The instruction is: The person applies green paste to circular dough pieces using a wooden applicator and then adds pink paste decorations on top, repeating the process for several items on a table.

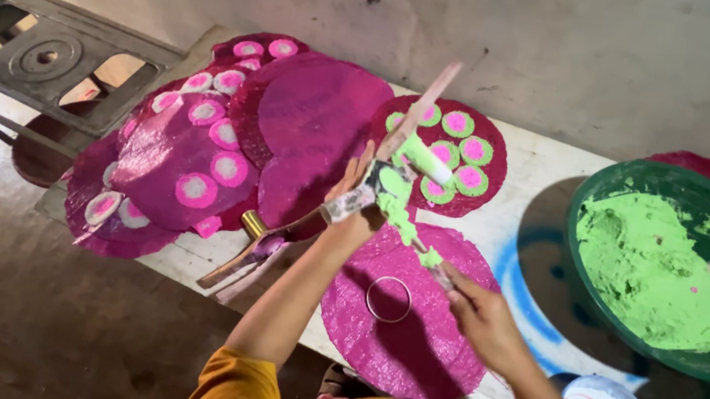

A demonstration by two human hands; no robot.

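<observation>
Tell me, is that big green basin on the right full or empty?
Partly full. The green basin holds a mound of light green paste across its left and middle, while bare dark wall shows along its right side.

Soft, dim daylight falls from the upper right, so the arms cast blurred shadows over the magenta disc (410,340) and table (545,172), while the floor darkens, edges bend slightly and detail looks smeary

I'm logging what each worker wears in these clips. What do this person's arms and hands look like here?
Both forearms are bare, with no gloves, watch or bangles visible. The left hand is smeared with whitish and light green paste on its fingers; the right hand looks mostly clean. A mustard-orange garment covers the upper left arm and shoulder.
</observation>
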